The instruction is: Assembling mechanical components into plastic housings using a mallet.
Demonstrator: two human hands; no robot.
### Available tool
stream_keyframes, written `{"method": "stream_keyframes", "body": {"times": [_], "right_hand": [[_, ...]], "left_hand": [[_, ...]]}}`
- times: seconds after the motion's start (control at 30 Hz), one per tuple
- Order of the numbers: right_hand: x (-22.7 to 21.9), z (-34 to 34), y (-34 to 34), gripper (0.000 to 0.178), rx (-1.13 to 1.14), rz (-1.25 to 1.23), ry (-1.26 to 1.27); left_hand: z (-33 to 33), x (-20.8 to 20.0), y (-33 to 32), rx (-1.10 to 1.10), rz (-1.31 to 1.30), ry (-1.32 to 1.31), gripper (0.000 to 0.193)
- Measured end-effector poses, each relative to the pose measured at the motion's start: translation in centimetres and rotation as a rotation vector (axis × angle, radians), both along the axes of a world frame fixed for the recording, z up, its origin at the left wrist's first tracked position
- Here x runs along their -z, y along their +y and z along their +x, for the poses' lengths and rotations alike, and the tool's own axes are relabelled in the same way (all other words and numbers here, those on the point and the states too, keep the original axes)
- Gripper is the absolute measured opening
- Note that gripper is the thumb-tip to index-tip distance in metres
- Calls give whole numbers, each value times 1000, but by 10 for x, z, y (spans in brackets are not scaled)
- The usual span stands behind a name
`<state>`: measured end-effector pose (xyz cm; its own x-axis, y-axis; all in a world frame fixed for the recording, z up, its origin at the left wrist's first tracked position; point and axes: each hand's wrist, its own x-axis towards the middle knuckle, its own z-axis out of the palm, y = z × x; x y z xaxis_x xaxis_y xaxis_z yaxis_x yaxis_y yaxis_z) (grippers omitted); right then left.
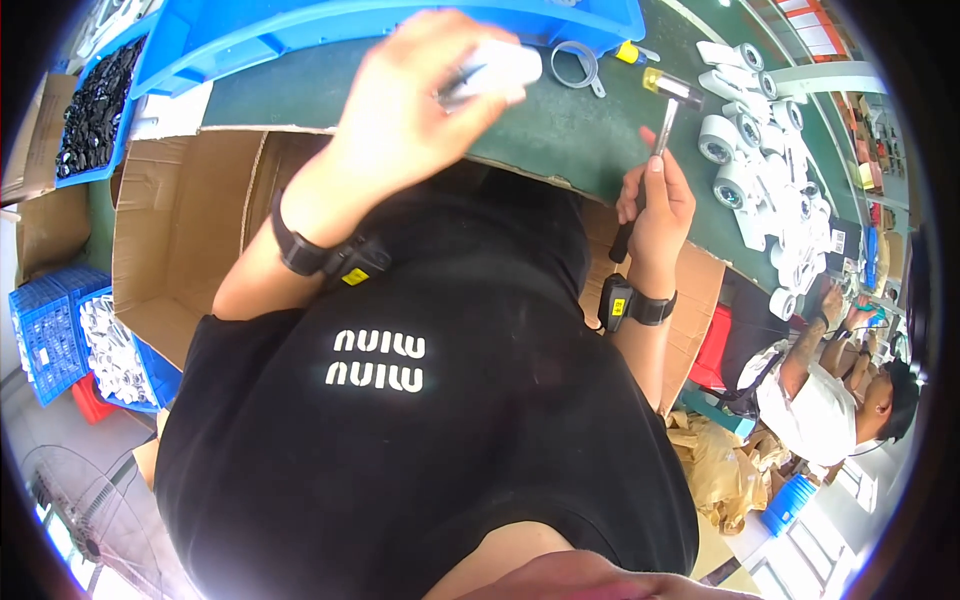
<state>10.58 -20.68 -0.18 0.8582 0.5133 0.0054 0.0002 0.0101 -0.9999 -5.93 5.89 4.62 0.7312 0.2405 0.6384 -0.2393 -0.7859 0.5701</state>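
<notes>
My left hand [425, 105] is raised over the near edge of the green table [270, 103], closed around a white plastic part [508, 68]. Its palm side and some of the part are washed out by glare and blur. To the right, my right hand [660, 205] grips a small hammer [668, 115] by its dark handle, the metal shaft pointing up. The hammer's head has one yellow end and one dark end, and hangs above the table top. A grey ring clamp [575, 65] lies on the table between the two hands.
A long blue bin [390, 35] stands along the back. White parts with round ends [745, 135] are heaped at the right. At the left are a blue tray of black pieces [100, 100] and an open cardboard box [185, 220]. A co-worker [810, 405] sits at far right.
</notes>
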Motion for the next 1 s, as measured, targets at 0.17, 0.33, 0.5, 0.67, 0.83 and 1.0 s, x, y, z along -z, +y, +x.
{"method": "stream_keyframes", "body": {"times": [0.17,0.33,0.5,0.67,0.83,1.0], "right_hand": [[-1,6,-8,40,-101,-39,0],[-3,4,-9,40,-106,-47,15],[-1,4,-12,43,-110,-41,46],[6,2,-15,42,-86,-6,61],[5,-2,-12,42,-53,-45,24],[0,1,-11,41,-69,-83,48]], "left_hand": [[13,31,-29,-52,286,377,36],[29,32,-43,17,418,360,37],[42,13,-35,116,293,226,29],[77,-42,28,-4,235,183,18],[142,-68,117,-76,23,329,23],[193,-61,109,-98,292,546,29]]}}
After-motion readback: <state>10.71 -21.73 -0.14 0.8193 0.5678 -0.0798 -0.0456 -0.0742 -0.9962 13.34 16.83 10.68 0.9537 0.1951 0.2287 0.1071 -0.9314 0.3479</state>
